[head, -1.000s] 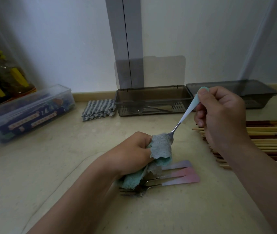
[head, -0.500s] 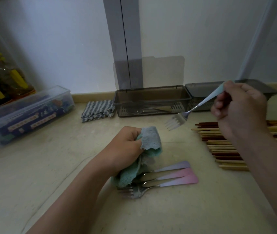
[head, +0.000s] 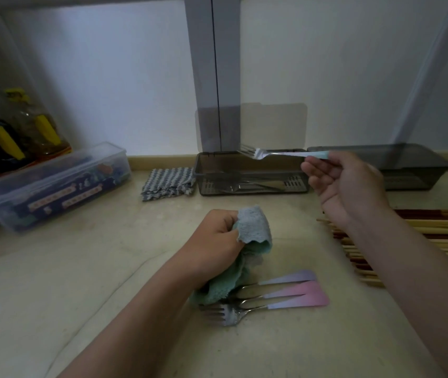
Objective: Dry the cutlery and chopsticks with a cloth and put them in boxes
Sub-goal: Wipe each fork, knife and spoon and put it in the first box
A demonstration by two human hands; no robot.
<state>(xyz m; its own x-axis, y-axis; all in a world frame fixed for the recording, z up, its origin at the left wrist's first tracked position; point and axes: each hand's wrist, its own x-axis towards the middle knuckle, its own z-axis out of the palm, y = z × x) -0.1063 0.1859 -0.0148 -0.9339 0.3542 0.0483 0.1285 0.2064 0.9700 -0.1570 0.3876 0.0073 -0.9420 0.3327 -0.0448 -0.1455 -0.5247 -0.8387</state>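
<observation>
**A:** Location of the fork [head: 277, 154]?

**B:** It is off the table [head: 108, 282], roughly level, and above the open grey box [head: 250, 175]. The right hand [head: 345, 181] holds it. The tines point left, away from the fingers [head: 315, 170].

**A:** State of those fingers?

**B:** Closed on the pale blue end of the handle, in a pinch between thumb and fingertips.

**A:** And the left hand [head: 214, 241]?

**B:** Its fingers [head: 228, 227] are curled round a bunched teal cloth [head: 250, 230]. The hand is low over the table, nearer the body than the right fingers.

**A:** Items near the left fingers?

**B:** Three forks [head: 271, 298] with pink-lilac handles lie on the table just below and to the right. Their tine ends are beside the hanging edge of the cloth.

**A:** Items near the right fingers?

**B:** A closed grey box [head: 408, 165] stands just behind them. A row of chopsticks [head: 435, 233] lies on the table under the right forearm. The open box holds some cutlery [head: 244, 186]. Its lid [head: 271, 126] stands upright against the wall.

**A:** Further out?

**B:** A folded checked cloth [head: 167, 182] touches the left side of the open box. A clear lidded container [head: 53, 184] and yellow-capped bottles [head: 34, 126] stand far left.
</observation>
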